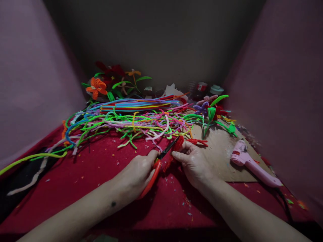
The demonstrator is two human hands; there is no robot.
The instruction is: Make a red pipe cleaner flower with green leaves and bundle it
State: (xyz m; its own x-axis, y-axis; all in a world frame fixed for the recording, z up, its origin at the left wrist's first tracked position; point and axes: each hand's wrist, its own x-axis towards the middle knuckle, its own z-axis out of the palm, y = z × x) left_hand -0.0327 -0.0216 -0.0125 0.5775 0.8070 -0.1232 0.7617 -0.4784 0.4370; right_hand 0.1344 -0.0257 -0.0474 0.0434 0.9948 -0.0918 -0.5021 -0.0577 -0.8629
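My left hand (pixel 143 173) is closed round the orange handles of a pair of scissors (pixel 154 176), whose dark blades point up and to the right. The blades meet a red fuzzy pipe cleaner piece (pixel 178 144), which my right hand (pixel 193 161) pinches between thumb and fingers. Part of the red piece hangs below the blades, and more red strands stick out to the right behind my right fingers. Whether the blades are apart or closed on the red fuzz is hard to tell. Both hands are above the red cloth (pixel 101 171).
A tangle of coloured pipe cleaners (pixel 131 122) spreads behind my hands, with a straight bundle (pixel 136 106) beyond it. To the right, a pink glue gun (pixel 252 163) lies on a cardboard sheet (pixel 214 151). Pipe cleaner flowers (pixel 97 88) stand at the back left, others (pixel 210 112) at the right.
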